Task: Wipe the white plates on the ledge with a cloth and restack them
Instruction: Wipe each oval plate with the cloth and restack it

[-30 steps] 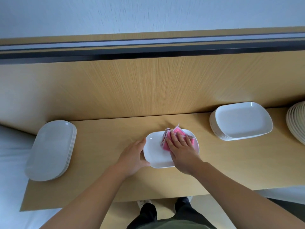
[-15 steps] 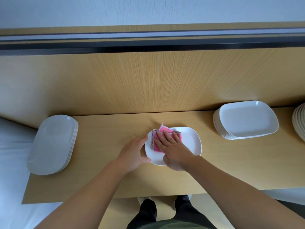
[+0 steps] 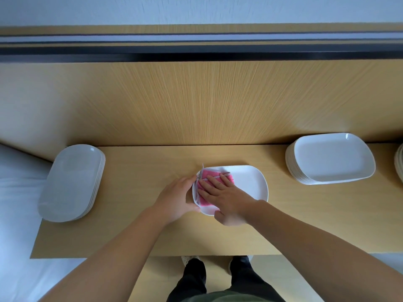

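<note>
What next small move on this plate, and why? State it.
Probably sweep the pink folded cloth rightward: the right hand presses it flat on the left end of the white oblong plate, whose right half lies bare, while the left hand grips its rim.

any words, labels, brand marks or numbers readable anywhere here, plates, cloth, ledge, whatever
None: no text, number or sign can be read in this view.
The middle plate, the left stack and the right stack show plain white tops; their undersides are hidden.
The pink cloth shows no tag or print.
The ledge and the wood panel behind it show only grain.
</note>
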Tool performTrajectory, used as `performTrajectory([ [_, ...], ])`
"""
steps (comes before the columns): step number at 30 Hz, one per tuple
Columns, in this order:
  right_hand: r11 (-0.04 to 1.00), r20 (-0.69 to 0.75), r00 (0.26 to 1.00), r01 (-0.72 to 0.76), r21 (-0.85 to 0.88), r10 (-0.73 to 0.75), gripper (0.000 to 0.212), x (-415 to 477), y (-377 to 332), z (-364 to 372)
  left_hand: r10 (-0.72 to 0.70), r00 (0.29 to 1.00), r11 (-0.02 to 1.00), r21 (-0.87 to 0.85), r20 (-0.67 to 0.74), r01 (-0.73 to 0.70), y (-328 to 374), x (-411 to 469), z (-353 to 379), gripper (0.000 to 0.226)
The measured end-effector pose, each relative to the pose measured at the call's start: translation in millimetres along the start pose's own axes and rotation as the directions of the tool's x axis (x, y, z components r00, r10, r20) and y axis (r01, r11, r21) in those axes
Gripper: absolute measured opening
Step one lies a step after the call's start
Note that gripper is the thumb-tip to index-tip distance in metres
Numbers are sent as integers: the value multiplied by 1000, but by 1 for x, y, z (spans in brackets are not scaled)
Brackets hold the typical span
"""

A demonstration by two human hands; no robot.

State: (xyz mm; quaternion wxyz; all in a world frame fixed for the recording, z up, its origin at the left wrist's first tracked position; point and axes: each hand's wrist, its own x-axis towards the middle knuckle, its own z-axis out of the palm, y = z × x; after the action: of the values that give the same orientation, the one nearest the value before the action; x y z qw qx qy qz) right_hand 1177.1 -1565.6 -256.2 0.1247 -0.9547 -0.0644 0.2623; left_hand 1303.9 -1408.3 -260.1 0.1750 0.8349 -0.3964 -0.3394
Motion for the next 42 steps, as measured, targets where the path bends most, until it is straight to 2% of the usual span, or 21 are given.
performTrajectory([
  [3,1000,-2,1000,22,2,-22,75,-3,-3,4,26,1000,999,37,5,-26,3,-1,-2,98],
  [7,997,-28,997,78,-21,-78,66,-8,-1,12,50,997,980,187,64,-61,2,-2,-4,97],
  [11,992,-49,991,123,-14,-124,74,-14,7,25,45,995,944,322,89,-71,2,0,-5,95],
  [14,992,-67,990,122,-6,-122,77,-18,11,30,104,992,912,392,66,-122,3,-1,-1,88],
  [18,991,-46,990,134,-22,-135,74,-19,14,32,176,983,888,421,52,-182,0,-1,1,98],
  [21,988,-33,987,155,-29,-156,78,-25,20,38,156,987,883,443,37,-156,-2,-1,-1,103],
  [25,992,-35,991,128,21,-127,70,-46,33,42,118,992,879,460,48,-127,-2,-2,-4,107],
  [27,994,-34,994,105,23,-104,64,-59,40,43,91,994,873,475,66,-112,0,-2,-5,102],
  [29,997,-49,996,79,-10,-80,59,-74,49,47,63,995,871,483,80,-93,3,-1,-5,86],
  [32,993,-148,985,73,-97,-87,57,-92,64,54,65,996,873,479,68,-90,3,-1,-5,77],
  [35,988,-160,980,102,-117,-120,64,-96,67,48,99,993,870,480,56,-114,1,-1,-3,77],
  [39,990,-228,965,141,25,-131,51,-87,64,23,187,982,862,473,35,-181,-4,-2,2,77],
  [42,997,-349,935,78,17,-67,43,-75,58,2,346,937,834,443,46,-330,-9,-3,7,66],
])
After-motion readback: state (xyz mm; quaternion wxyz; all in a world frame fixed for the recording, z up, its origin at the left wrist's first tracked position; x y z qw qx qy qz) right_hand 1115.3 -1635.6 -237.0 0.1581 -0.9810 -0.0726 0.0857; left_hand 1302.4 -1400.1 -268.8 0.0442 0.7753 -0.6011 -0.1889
